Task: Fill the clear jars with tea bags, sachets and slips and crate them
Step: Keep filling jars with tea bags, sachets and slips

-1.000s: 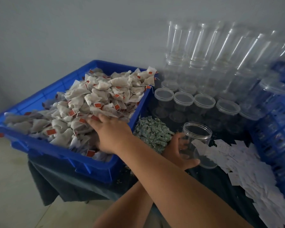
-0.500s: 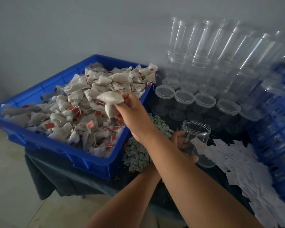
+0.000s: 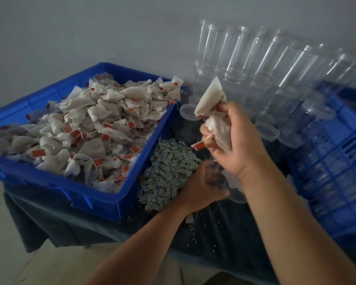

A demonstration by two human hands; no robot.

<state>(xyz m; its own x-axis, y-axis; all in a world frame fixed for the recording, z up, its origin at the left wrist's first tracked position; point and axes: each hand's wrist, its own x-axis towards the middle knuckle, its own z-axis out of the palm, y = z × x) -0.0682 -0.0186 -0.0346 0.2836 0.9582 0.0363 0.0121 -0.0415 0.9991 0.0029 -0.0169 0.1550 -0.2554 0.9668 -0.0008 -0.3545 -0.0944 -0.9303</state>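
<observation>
Two hands at one jar, tea bags held over it.
Blue bin [image 3: 111,199] on your left is heaped w/ tea bags [image 3: 95,128]; sachet pile [image 3: 169,167] lies beside it, empty jars [image 3: 245,64] stacked at back, blue crate [image 3: 337,161] at right. Your right hand [image 3: 236,142] clutches a bag clump [image 3: 211,105] just above the jar [image 3: 232,192], which your left hand [image 3: 199,182] grips from the side; jar's blurred.

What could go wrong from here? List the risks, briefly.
1. The right hand grips a bunch of white tea bags with red tags. One bag sticks up above the fist and a tag dangles, so a bag may slip out.
2. The left hand holds the clear plastic jar, mostly hidden under the right wrist. The bulky bunch might miss or jam its mouth.
3. Lidded clear jars stand close behind the right hand, and a swing could topple them.
</observation>
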